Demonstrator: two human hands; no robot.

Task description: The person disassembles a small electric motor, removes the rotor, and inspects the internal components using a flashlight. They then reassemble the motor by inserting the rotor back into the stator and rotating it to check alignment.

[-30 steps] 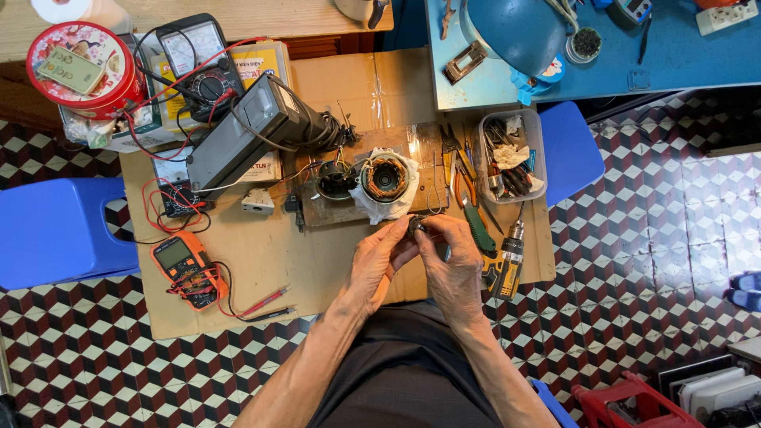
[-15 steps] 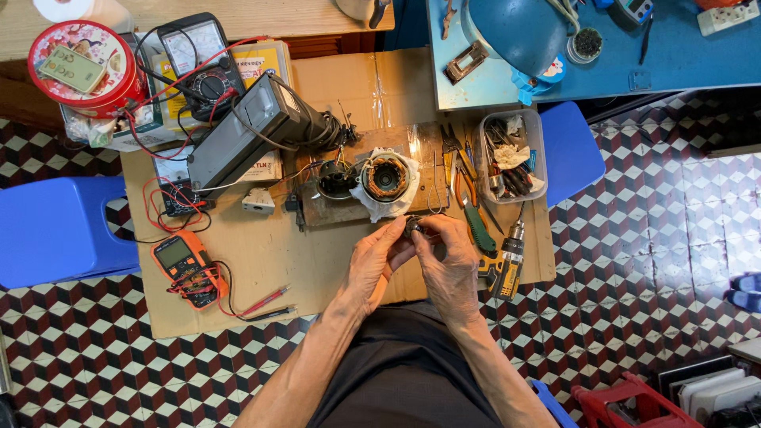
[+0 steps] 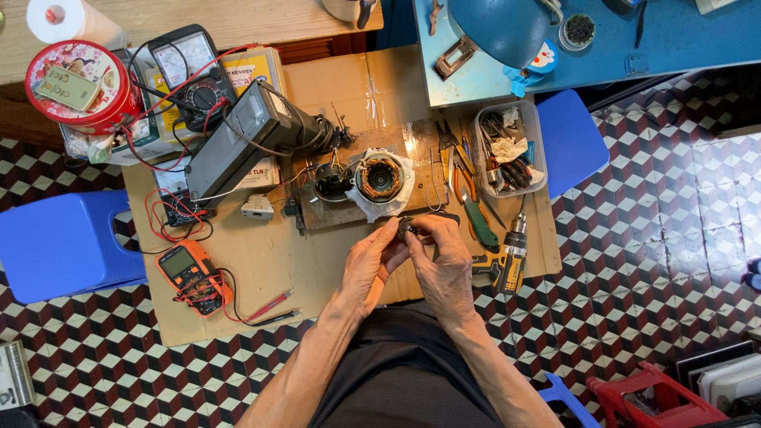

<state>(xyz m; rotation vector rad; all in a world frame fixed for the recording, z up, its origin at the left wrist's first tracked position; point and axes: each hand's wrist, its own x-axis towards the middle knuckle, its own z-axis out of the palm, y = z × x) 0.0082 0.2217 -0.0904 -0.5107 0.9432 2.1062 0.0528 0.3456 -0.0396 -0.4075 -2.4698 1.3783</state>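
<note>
I see both hands, left hand (image 3: 371, 265) and right hand (image 3: 442, 261), pinching a small dark part (image 3: 406, 228); likely light, rigid, easily dropped. Fingertip edge grip suits.

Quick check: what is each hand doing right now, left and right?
Left hand: closed, fingers pinching a small dark part.
Right hand: closed, fingertips on the same small dark part.
</note>
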